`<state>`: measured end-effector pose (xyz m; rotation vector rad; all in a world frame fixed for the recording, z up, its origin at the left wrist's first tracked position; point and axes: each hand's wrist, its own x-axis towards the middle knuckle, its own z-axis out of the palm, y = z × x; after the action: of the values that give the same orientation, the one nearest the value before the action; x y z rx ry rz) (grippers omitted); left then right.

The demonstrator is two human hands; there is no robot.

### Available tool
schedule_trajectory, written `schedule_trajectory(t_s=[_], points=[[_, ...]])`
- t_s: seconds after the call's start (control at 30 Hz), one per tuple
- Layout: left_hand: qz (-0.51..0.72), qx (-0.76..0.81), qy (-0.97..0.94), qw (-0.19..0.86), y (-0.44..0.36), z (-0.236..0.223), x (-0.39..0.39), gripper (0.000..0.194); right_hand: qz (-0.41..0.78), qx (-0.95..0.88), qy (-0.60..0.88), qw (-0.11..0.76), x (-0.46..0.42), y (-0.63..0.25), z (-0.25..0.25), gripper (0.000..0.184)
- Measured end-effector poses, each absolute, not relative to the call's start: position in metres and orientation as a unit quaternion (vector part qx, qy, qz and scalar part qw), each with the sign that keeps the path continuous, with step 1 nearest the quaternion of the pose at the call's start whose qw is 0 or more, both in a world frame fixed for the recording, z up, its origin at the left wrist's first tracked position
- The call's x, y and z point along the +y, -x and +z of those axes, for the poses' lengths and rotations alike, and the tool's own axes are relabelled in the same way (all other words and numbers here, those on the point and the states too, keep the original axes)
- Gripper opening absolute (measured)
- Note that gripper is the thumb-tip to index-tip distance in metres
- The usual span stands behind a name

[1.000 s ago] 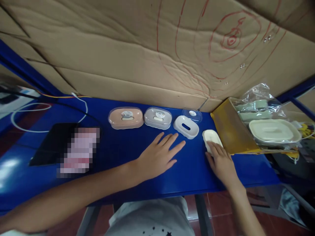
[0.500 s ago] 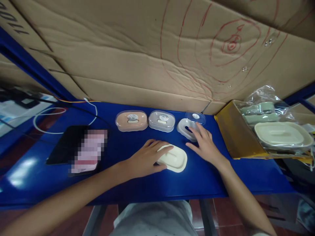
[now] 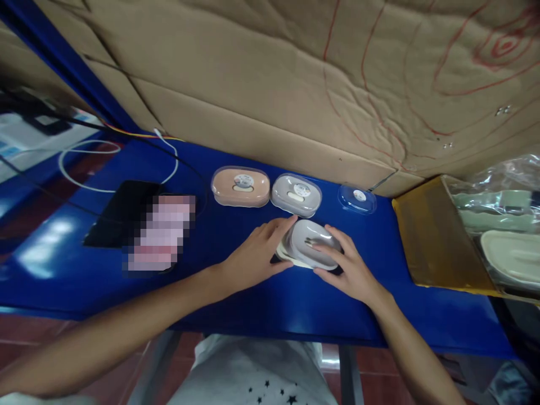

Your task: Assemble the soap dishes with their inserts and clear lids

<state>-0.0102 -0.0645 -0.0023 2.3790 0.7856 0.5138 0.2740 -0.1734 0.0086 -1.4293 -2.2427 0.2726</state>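
Note:
My right hand (image 3: pixel 352 267) grips a light grey oval soap dish (image 3: pixel 311 232) with a slot in its middle, fingers on its far side and face, thumb at its near edge. Right beneath it lies a cream oval tray (image 3: pixel 294 260), mostly covered by the grey dish. My left hand (image 3: pixel 255 253) holds the tray's left end between thumb and fingers, its fingertips close to the grey dish's rim. Beyond the hands stand a peach soap dish (image 3: pixel 225 187) and another grey soap dish (image 3: pixel 283 197), both under clear lids with round stickers.
A loose clear lid (image 3: pixel 350 203) lies at the back right of the blue table (image 3: pixel 236 315). To the right, a cardboard box (image 3: pixel 439 242) holds cream and green plastic pieces in clear bags. On the left are a phone (image 3: pixel 162 233), a black flat object (image 3: pixel 120 214) and cables.
My right hand has picked up the grey dish from beside the clear lid and brought it left and nearer, over the cream tray. My left hand stays at the tray. The view has shifted.

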Motion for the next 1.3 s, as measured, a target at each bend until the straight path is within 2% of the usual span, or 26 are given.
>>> schedule_trajectory(t_s=[0.13,0.27,0.33,0.6,0.7,0.8,0.93,1.07,1.23,1.3], points=[[0.188,0.272,-0.887,0.324,0.011,-0.007,-0.066,0.104,0.062,-0.846,0.494,0.190,-0.173,-0.263,0.008,0.053],[0.152,0.278,-0.914,0.254,0.012,-0.006,-0.066,0.074,0.021,-0.855,0.495,0.152,-0.174,-0.253,0.011,0.053],[0.136,0.281,-0.927,0.209,0.011,-0.004,-0.065,0.065,0.017,-0.858,0.497,0.132,-0.174,-0.249,0.012,0.053],[0.110,0.258,-0.950,0.139,0.014,-0.001,-0.063,0.066,-0.024,-0.879,0.472,0.061,-0.171,-0.244,0.016,0.050],[0.111,0.258,-0.950,0.133,0.014,0.000,-0.064,0.068,-0.021,-0.874,0.475,0.103,-0.158,-0.271,0.024,0.054],[0.113,0.260,-0.950,0.134,0.014,0.003,-0.064,0.064,-0.056,-0.769,0.614,0.170,-0.133,-0.312,0.027,0.055],[0.115,0.255,-0.949,0.147,0.016,0.008,-0.062,0.062,-0.077,-0.678,0.718,0.140,-0.111,-0.355,0.011,0.067],[0.125,0.267,-0.944,0.151,0.018,0.008,-0.058,0.064,-0.054,-0.688,0.709,0.146,-0.118,-0.368,-0.002,0.061],[0.130,0.298,-0.933,0.157,0.018,0.006,-0.054,0.064,0.014,-0.693,0.703,0.159,-0.125,-0.374,0.001,0.077],[0.132,0.309,-0.926,0.171,0.017,0.006,-0.052,0.065,0.039,-0.691,0.698,0.184,-0.125,-0.369,0.006,0.077]])
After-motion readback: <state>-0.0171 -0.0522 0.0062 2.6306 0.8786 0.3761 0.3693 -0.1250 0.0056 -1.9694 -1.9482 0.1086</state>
